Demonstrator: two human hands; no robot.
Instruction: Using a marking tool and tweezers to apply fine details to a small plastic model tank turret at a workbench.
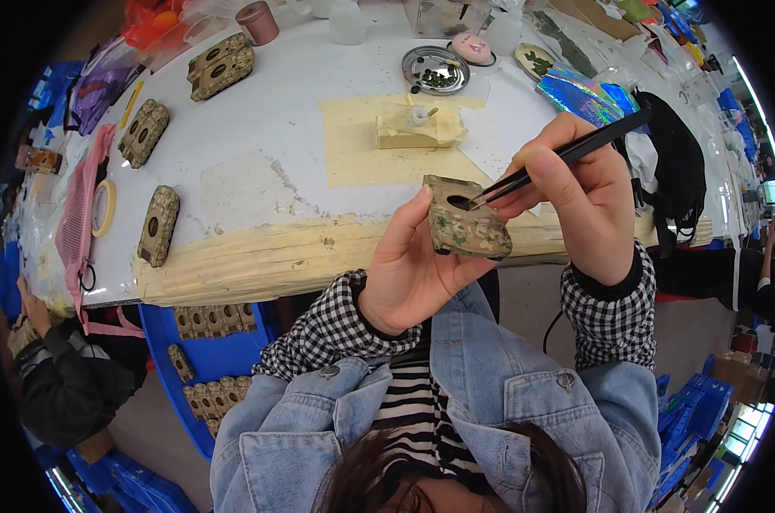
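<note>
My left hand [422, 269] grips a small camouflage-patterned model tank hull [464, 224] by its side, above the table's near edge. A dark round hole shows in the hull's top, and green patches mark its lower part. In my right hand [580, 184] is a pair of black tweezers [567, 154], held slanting down to the left. The tips of the tweezers are at the rim of the round hole. Whether they pinch anything small cannot be made out.
More camouflage hulls [158, 227] lie on the table at left, and others fill a blue crate [170, 342] below. Farther back are a taped block [417, 128] with a small white cup and a round metal dish [420, 67] of dark green bits. A black bag [674, 162] lies at right.
</note>
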